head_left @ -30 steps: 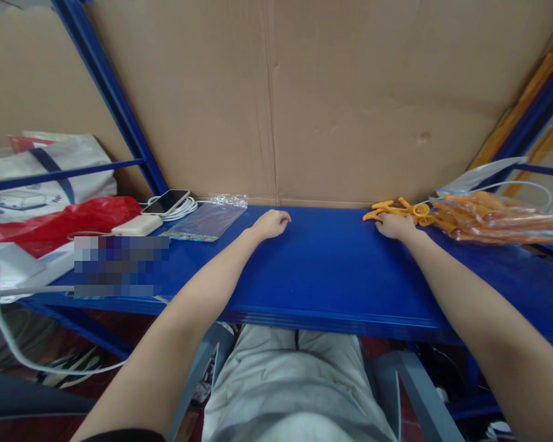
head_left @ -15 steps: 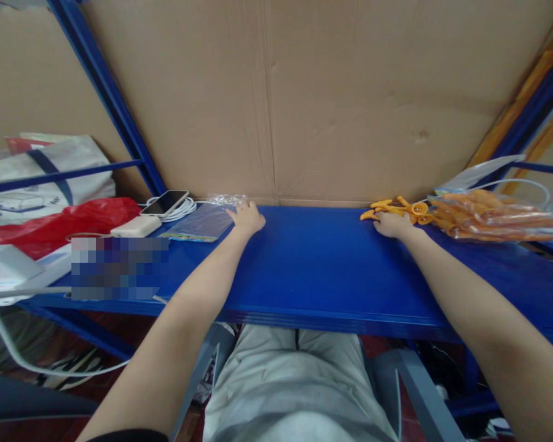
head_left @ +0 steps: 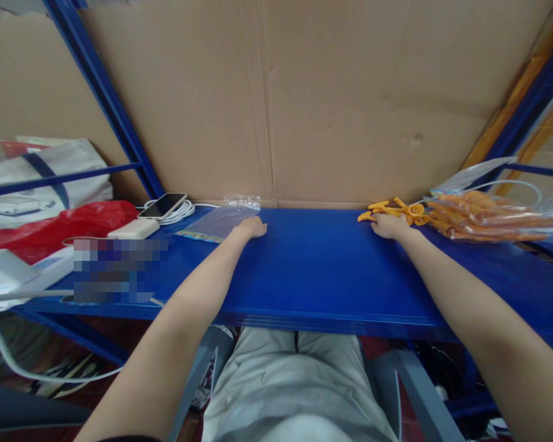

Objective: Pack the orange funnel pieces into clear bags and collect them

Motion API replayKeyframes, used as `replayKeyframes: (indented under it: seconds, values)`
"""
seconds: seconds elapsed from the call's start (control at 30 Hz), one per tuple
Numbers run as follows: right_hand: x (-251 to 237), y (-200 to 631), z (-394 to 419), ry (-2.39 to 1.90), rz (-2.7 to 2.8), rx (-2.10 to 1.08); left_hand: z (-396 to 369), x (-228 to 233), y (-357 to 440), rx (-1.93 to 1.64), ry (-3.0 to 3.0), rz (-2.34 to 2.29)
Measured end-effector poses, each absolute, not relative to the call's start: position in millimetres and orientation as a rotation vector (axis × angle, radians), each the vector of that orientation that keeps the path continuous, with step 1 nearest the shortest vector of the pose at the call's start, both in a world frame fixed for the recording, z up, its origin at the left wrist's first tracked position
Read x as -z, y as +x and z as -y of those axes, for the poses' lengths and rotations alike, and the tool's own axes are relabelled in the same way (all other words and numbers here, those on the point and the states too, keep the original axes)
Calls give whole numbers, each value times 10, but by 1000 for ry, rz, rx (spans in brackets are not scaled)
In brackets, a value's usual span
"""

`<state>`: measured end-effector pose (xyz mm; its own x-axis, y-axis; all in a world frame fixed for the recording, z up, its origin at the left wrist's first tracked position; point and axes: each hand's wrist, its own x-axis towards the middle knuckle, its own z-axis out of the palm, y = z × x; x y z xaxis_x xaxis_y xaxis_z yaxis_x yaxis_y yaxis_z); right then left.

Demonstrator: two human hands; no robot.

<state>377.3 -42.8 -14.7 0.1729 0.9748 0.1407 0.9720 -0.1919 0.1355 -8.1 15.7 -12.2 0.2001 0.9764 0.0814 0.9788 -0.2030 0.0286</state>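
Note:
My left hand (head_left: 251, 228) lies on the blue shelf (head_left: 322, 270) with its fingers curled on the right edge of a flat clear plastic bag (head_left: 219, 221). My right hand (head_left: 388, 226) reaches to the back of the shelf. Its fingers are closed over a small cluster of loose orange plastic pieces (head_left: 391, 210), and the fingertips are hidden. Just right of that cluster lies a clear bag full of the same orange pieces (head_left: 483, 215).
A cardboard sheet (head_left: 304, 104) forms the back wall. At the left lie a phone (head_left: 163, 205) on a white cable, a white power bank (head_left: 133, 229), a red plastic bag (head_left: 55, 227) and a white tote (head_left: 37, 178). Blue uprights (head_left: 105, 104) frame the shelf.
My left hand went from the shelf's middle leftward to the clear plastic bag, closed on its edge and drew it slightly to the right. My right hand stayed on the orange pieces.

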Motion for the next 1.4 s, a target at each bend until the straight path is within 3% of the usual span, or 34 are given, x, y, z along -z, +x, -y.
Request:
replayKeyframes:
  seconds: [0.27,0.6,0.93,1.13,1.4]
  values:
    - [119,3741,454,2435,-1964,-244,101,1,240,-30,-2618,1704]
    - [64,3670,524,2432,-1936,-202,153,-118,153,340,-3008,1504]
    - [59,3679,531,2416,-1956,-202,120,-55,288,552,-2959,1705]
    - [80,3651,494,2367,-1994,-227,156,6,351,535,-2780,1444]
    - [46,3538,442,2361,-2237,-221,256,-40,371,261,-2587,1611]
